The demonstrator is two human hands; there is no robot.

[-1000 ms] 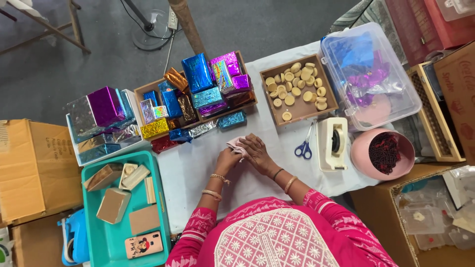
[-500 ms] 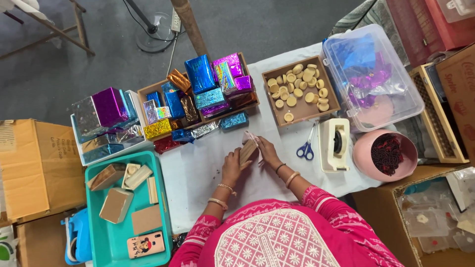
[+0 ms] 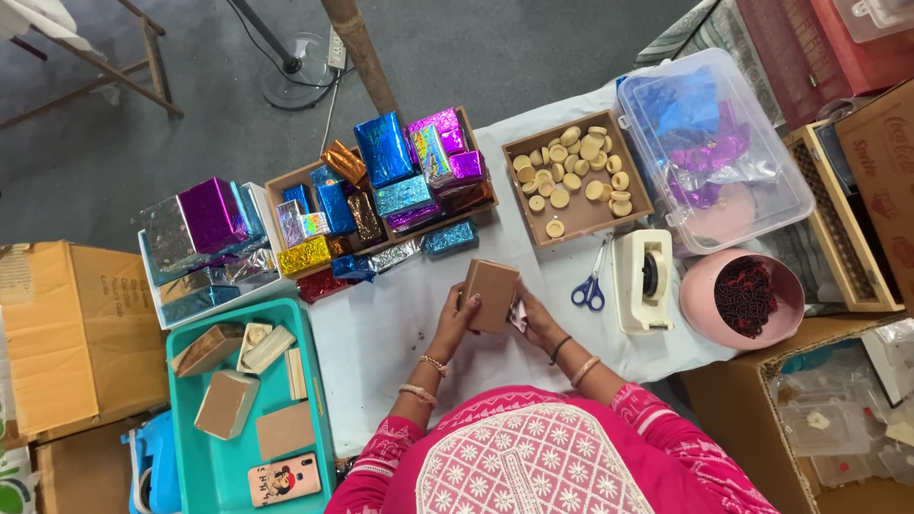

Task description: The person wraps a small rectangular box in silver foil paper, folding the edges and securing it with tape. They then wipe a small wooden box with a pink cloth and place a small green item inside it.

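Brown box (image 3: 490, 293) now lifted upright, both hands' fingers (image 3: 464, 306) gripping its edges, bare cloth (image 3: 381, 324) left

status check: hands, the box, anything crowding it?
Left hand and right hand both grip the plain brown box, raised over the white table cover. Scissors and tape dispenser alongside, apart.

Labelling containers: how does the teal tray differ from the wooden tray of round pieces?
The teal tray is plastic and holds plain brown boxes; the wooden tray holds small pale discs. The teal tray sits by the person's left, the wooden tray further off, beyond the scissors. Both are open and rectangular.
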